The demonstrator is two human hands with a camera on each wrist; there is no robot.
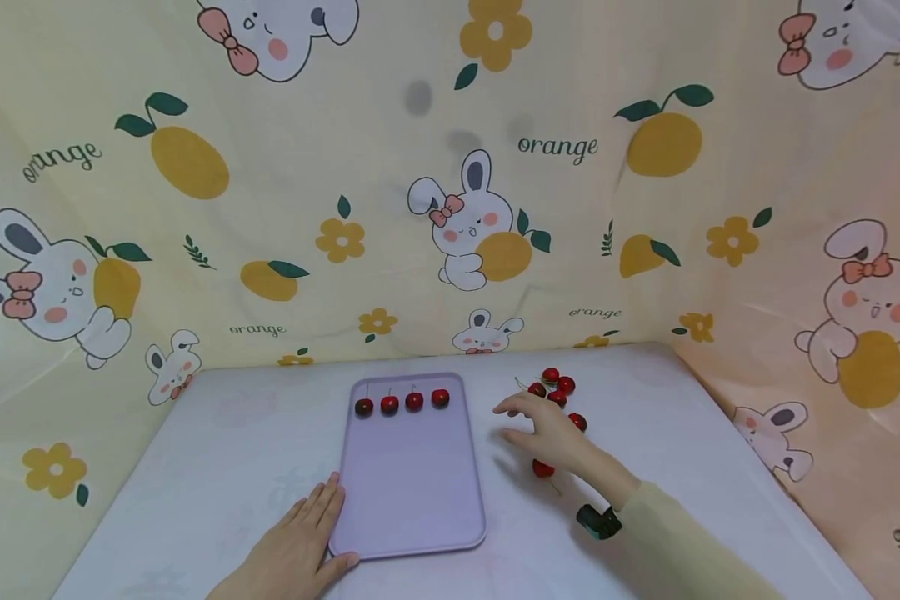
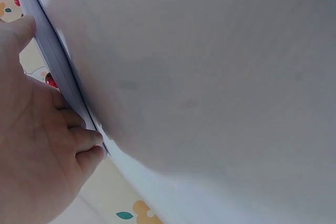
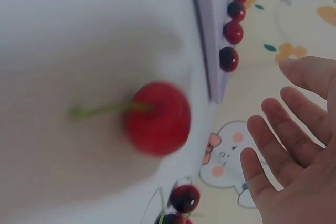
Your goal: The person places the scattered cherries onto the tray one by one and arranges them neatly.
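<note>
A shallow lilac tray (image 1: 412, 483) lies on the white table, with a row of several red cherries (image 1: 414, 402) along its far end. My left hand (image 1: 292, 542) rests at the tray's near left corner, fingers laid along the left side and thumb at the front edge. In the left wrist view, that hand (image 2: 47, 135) touches the tray's rim (image 2: 52, 51). Right of the tray, my right hand (image 1: 551, 429) hovers near loose cherries (image 1: 566, 385), partly covering them. Its fingers are spread and relaxed with nothing between them. A single stemmed cherry (image 3: 159, 119) shows large in the right wrist view.
One loose cherry (image 1: 543, 469) lies nearer to me, below the right hand. A dark band (image 1: 598, 522) sits at the right wrist by the sleeve. Behind the table hangs a cream cloth (image 1: 390, 167) printed with rabbits, oranges and flowers, which also runs along both sides.
</note>
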